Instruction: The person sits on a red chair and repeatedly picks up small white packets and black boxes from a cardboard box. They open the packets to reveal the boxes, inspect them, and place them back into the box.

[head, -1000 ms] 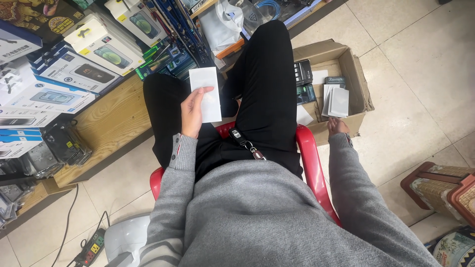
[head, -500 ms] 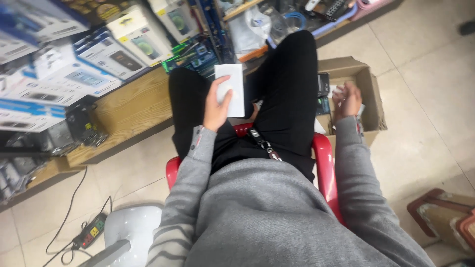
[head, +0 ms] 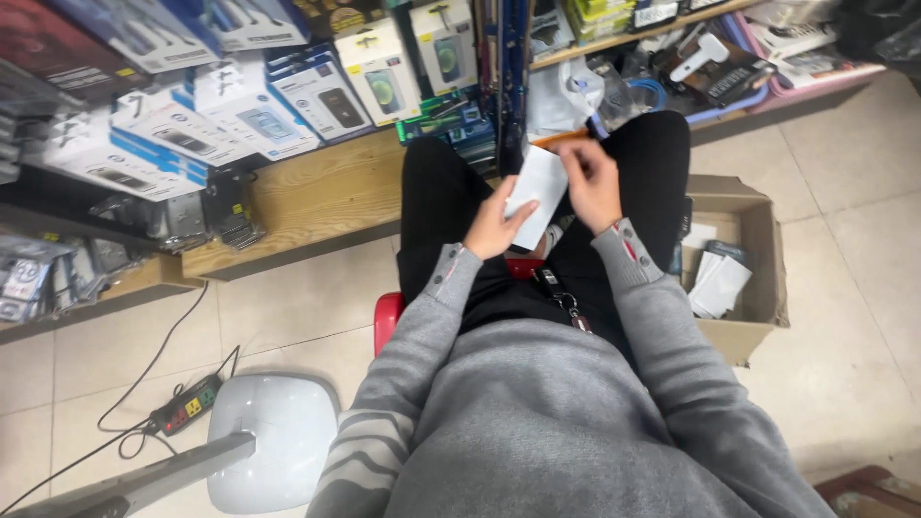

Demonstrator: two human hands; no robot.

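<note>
White box (head: 537,197), flat and rectangular with smooth card faces, sits above the lap, clamped in the grip of the left hand (head: 494,230) from below while the right hand (head: 590,182) pinches its upper edge. Beside the right leg, an open brown cardboard carton (head: 758,278) on the tiled floor holds more small white packets (head: 720,283).

grey sweater (head: 576,422), striped sleeves, black trousers (head: 436,192)
</note>
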